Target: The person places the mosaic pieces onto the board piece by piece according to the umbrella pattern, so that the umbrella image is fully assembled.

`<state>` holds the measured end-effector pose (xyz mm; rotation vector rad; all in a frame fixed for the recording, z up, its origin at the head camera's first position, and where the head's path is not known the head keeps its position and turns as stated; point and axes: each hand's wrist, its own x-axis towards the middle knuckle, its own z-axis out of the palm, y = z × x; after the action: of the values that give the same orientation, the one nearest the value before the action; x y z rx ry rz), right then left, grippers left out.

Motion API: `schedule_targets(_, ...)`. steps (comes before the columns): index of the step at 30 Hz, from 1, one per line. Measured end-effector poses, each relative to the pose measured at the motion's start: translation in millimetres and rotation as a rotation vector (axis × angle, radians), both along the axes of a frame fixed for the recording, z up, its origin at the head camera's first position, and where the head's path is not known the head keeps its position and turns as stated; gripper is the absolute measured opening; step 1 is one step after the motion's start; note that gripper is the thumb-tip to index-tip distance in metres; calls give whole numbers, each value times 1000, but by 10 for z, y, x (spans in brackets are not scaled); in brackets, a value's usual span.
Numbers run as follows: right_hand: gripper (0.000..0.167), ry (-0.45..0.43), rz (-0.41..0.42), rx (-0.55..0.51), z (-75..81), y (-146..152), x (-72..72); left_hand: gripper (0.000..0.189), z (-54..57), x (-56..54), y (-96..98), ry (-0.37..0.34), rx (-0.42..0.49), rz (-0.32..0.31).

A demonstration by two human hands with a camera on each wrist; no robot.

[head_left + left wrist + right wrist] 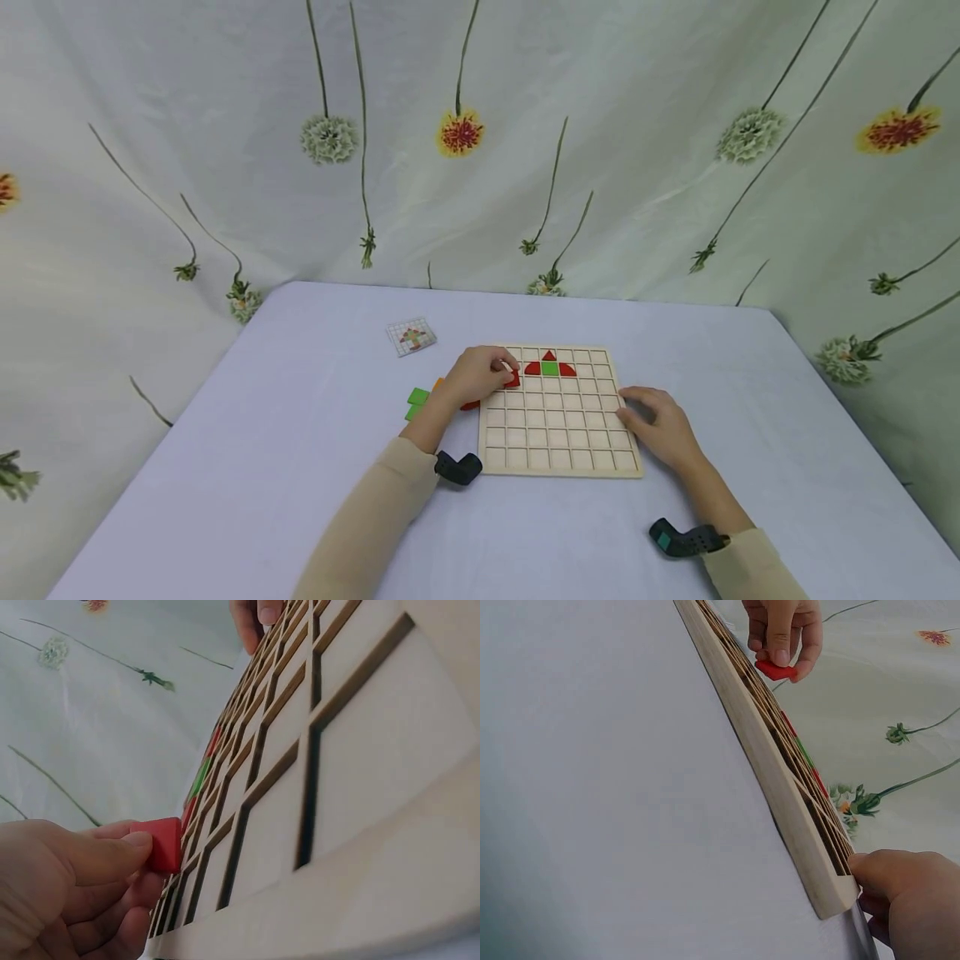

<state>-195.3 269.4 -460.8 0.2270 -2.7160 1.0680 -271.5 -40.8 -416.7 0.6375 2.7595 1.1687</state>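
Between thumb and fingers, my left hand pinches a red square tile just over the upper left part of a wooden grid board. My right hand touches the board's right edge, thumb and fingers against the rim in the right wrist view. Set into the board's upper cells are a green square tile, a red triangle tile above it, and a red curved piece on each side, the left one and the right one.
Left of the board, partly behind my left forearm, lie loose green tiles, an orange piece and a red piece. A pattern card with a coloured figure lies farther back on the white-covered table. A flowered cloth hangs behind.
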Motion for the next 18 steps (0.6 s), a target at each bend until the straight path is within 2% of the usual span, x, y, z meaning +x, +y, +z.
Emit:
schedule_targets(8,37,4,2,-11,1,-9,-8,12,-74,18,78,34,-18,34)
schedule_targets(18,36,4,0,3,10,0,-3,11,-150,64,125,52,20,57)
